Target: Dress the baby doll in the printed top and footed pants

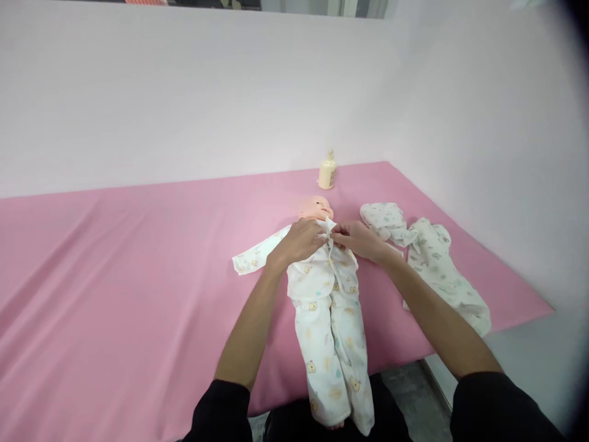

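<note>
A baby doll point(316, 207) lies on its back, dressed in a white printed top point(310, 279) and matching trousers point(322, 356). Its legs reach over the front edge of the table. My left hand point(304, 238) pinches the front opening of the top near the collar. Facing it, my right hand point(358, 238) has its fingertips closed on the other side of the same opening. The two hands almost meet just below the doll's chin. One sleeve point(257, 255) stretches out flat to the left. Whatever fastening lies between my fingers is too small to make out.
The table has a pink cover point(138, 294). A cream pump bottle point(327, 172) stands behind the doll's head. To the right lie a folded printed cloth point(384, 218) and a crumpled white printed garment point(439, 270). White walls point(207, 92) border the back and right.
</note>
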